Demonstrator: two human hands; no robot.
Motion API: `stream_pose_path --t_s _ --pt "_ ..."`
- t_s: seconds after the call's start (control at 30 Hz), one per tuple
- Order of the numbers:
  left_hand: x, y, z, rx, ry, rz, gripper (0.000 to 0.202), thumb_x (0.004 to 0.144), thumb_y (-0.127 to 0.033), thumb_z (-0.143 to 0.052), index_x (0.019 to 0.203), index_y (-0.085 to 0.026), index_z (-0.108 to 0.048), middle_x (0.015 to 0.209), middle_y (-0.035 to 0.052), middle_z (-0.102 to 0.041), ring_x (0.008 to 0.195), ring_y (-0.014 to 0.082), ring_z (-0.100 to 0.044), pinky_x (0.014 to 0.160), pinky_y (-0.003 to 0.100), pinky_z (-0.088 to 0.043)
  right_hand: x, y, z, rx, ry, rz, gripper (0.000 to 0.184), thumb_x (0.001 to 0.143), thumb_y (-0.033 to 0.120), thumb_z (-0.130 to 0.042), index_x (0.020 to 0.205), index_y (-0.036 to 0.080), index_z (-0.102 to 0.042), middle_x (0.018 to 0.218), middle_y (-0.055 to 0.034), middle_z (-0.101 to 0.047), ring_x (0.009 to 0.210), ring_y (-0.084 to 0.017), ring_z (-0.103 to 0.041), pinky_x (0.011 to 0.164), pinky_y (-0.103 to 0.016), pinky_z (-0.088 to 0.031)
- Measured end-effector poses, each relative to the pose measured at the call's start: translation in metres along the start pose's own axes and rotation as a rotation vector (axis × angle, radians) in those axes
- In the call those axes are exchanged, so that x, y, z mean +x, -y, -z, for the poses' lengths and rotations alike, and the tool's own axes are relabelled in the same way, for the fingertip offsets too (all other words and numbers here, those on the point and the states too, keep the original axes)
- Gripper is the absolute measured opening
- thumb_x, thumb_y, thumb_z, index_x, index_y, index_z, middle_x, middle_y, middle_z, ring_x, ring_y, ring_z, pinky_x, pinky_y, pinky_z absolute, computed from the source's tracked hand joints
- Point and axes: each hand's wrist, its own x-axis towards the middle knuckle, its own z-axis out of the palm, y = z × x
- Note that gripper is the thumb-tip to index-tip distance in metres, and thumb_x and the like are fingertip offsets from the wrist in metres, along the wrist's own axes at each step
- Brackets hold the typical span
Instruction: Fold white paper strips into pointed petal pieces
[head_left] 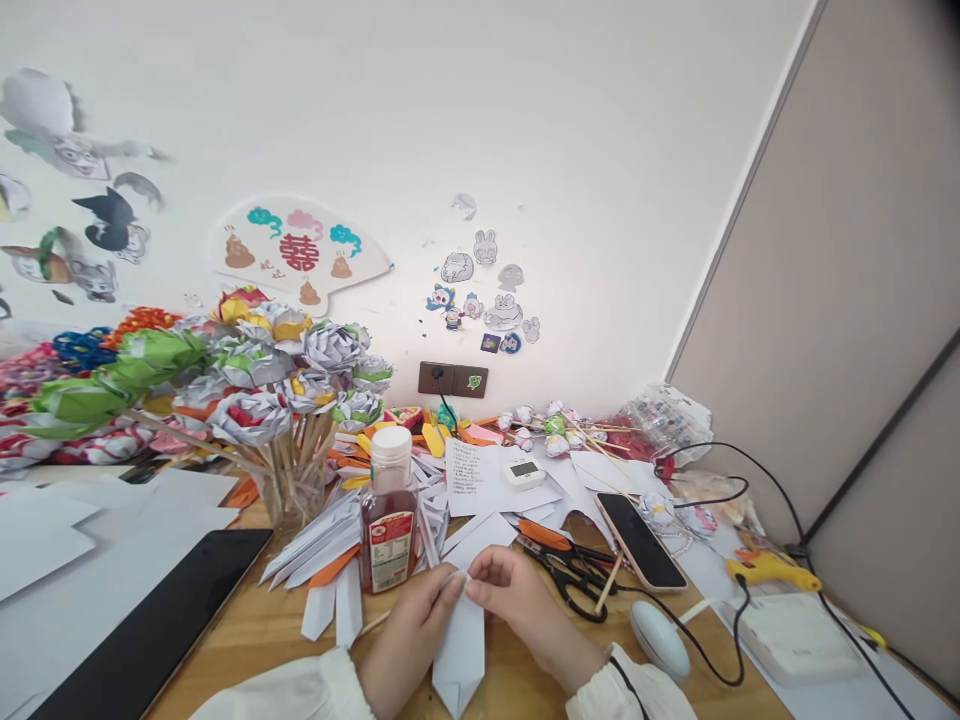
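A folded strip of white paper (460,655), pointed at its near end, is held between my hands above the wooden table. My left hand (414,625) grips its left edge with the thumb on top. The fingers of my right hand (519,603) pinch the paper's upper end, close to the left thumb. Just beyond my left hand stands a bottle of dark red liquid (388,530) with a white cap. Folded white paper pieces (322,540) lie in a heap left of the bottle. Black-handled scissors (574,580) rest beyond my right hand.
Paper flowers on sticks (255,415) fill a glass jar (292,490) at the left. A black tablet (165,620) lies in front of it. To the right are a phone (643,540), a white computer mouse (660,638), a yellow glue gun (772,572) and looping black cables. A timer (523,474) sits on written paper.
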Motion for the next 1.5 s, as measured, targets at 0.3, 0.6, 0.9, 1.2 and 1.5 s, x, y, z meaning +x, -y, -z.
stream_pose_path --t_s 0.3,0.6,0.9,1.2,1.5 --pt "0.004 0.009 0.000 -0.109 0.083 0.040 0.033 0.072 -0.046 -0.041 0.054 -0.018 -0.041 0.055 -0.0046 -0.037 0.055 0.0119 -0.037 0.052 0.021 -0.033 0.000 -0.005 -0.001 -0.129 -0.003 0.047 0.017 0.061 0.024 -0.063 0.070 0.015 -0.053 0.060 0.0042 -0.046 0.057 -0.009 -0.043 0.054 -0.020 -0.034" --pt "0.005 0.007 0.001 -0.074 0.033 0.051 0.031 0.072 -0.043 -0.041 0.054 -0.018 -0.041 0.053 -0.0047 -0.037 0.054 0.0119 -0.036 0.050 0.022 -0.031 -0.001 0.007 0.003 -0.200 0.039 0.064 0.013 0.071 0.027 -0.054 0.073 0.015 -0.057 0.064 0.0008 -0.052 0.062 -0.011 -0.048 0.059 -0.023 -0.038" --pt "0.003 0.007 0.000 -0.130 0.046 0.077 0.032 0.070 -0.044 -0.044 0.053 -0.016 -0.046 0.052 -0.0045 -0.040 0.052 0.0116 -0.039 0.050 0.022 -0.032 0.001 0.003 0.002 -0.167 0.009 0.013 0.012 0.065 0.026 -0.058 0.068 0.014 -0.055 0.057 0.0027 -0.049 0.054 -0.010 -0.047 0.052 -0.021 -0.039" --pt "0.009 0.022 -0.002 -0.606 0.138 0.277 0.037 0.068 -0.051 -0.045 0.065 -0.015 -0.050 0.046 -0.0034 -0.049 0.040 0.0110 -0.046 0.038 0.021 -0.035 0.004 -0.001 0.005 -0.274 -0.105 0.064 0.009 0.064 0.023 -0.059 0.067 0.015 -0.058 0.065 -0.0010 -0.057 0.062 -0.013 -0.051 0.059 -0.024 -0.041" --pt "0.008 0.013 0.001 -0.431 0.189 0.164 0.033 0.068 -0.044 -0.051 0.068 -0.011 -0.055 0.049 -0.0036 -0.050 0.040 0.0070 -0.043 0.039 0.018 -0.034 0.004 -0.001 0.004 -0.277 -0.140 0.092 0.012 0.065 0.026 -0.060 0.069 0.015 -0.058 0.068 -0.0019 -0.059 0.065 -0.015 -0.054 0.060 -0.025 -0.042"
